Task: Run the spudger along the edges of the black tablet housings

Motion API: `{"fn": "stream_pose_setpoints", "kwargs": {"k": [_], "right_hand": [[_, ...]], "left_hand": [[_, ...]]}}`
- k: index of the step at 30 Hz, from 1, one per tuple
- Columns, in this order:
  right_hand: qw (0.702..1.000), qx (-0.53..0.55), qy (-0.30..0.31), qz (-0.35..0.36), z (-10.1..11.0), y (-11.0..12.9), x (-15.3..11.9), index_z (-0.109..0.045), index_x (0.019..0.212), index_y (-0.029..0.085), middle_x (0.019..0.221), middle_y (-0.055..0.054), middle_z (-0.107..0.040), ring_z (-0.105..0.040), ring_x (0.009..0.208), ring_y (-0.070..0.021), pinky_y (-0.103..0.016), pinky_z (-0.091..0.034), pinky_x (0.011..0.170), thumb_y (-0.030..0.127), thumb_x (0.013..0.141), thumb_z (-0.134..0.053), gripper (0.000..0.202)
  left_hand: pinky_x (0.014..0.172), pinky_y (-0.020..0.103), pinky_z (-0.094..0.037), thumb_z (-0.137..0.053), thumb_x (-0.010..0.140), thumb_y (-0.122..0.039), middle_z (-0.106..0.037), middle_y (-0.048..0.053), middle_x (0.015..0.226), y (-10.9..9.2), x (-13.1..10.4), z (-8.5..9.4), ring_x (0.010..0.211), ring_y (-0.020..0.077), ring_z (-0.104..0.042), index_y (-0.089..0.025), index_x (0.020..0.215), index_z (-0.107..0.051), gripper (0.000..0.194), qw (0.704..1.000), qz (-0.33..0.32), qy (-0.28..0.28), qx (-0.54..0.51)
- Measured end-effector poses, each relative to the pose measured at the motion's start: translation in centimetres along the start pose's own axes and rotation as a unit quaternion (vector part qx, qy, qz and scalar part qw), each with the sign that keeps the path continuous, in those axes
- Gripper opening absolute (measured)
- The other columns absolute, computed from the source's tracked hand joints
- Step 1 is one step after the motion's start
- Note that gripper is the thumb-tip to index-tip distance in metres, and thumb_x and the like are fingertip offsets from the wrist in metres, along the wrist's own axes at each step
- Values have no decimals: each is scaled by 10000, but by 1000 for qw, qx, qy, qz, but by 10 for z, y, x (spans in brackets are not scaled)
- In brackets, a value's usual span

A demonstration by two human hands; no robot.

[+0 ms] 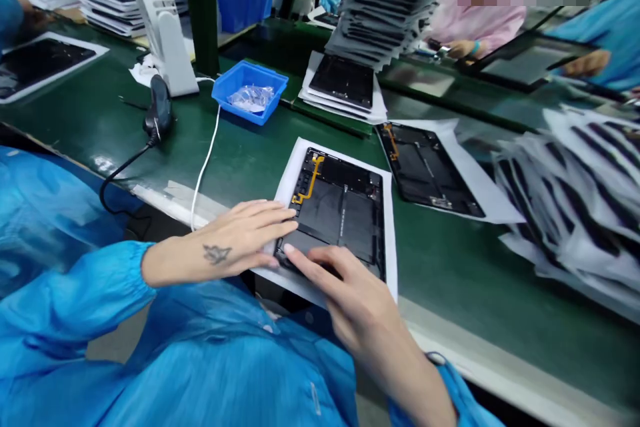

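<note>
L hand (240,237) & R hand (353,287) on open tablet housing (327,220), nr edge.

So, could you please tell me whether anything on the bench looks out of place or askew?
The pile at the far right is splayed sideways, its edges uneven, and the tall stack at the back looks crooked, its layers jutting. The near shell shows no clear damage, and I see no spill.

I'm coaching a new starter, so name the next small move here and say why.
Probably a light press of the right hand's index fingertip near the black shell's near left corner: it is already there, and the left hand lies at the left edge, well placed to steady it.
</note>
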State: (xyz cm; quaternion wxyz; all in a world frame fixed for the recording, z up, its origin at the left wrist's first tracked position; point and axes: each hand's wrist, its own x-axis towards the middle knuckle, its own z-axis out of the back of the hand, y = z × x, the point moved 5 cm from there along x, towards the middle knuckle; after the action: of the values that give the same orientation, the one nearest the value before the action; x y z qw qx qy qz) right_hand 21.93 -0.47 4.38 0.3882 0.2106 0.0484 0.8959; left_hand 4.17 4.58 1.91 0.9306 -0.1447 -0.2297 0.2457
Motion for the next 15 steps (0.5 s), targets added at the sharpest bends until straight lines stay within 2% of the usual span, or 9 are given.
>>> {"fn": "stream_pose_setpoints", "kwargs": {"k": [3,6,9,15], "right_hand": [[999,4,-45,4,-6,1,-3,-581,1369,165,1119,-111,-666,-639,992,-183,-277,-548,794,-37,932,-401,514],[998,-31,-42,-18,-13,-2,-5,-579,1389,177,1126,-116,-672,-631,929,-198,-320,-554,774,-19,938,-428,514],[998,-43,-33,-35,-18,-6,-7,-581,1397,212,1080,-102,-679,-626,869,-191,-321,-551,738,11,955,-439,507],[997,-60,-26,-31,-19,-5,-8,-600,1368,204,1027,-85,-685,-634,842,-175,-290,-524,697,-28,946,-454,503]], "left_hand": [[1258,467,-291,-585,1009,-315,-440,129,1575,4,2,-2,1505,235,-358,-190,1527,-404,563,999,-12,16,-46],[1247,449,-318,-561,1023,-307,-497,137,1532,3,3,-2,1480,215,-403,-147,1504,-431,523,998,-8,-2,-55],[1245,441,-322,-524,1041,-328,-517,137,1515,1,4,-4,1470,215,-418,-103,1470,-467,488,999,-11,5,-44],[1223,431,-346,-510,1047,-341,-527,129,1508,4,5,-11,1451,222,-446,-102,1415,-532,440,1000,-19,-4,-17]]}}
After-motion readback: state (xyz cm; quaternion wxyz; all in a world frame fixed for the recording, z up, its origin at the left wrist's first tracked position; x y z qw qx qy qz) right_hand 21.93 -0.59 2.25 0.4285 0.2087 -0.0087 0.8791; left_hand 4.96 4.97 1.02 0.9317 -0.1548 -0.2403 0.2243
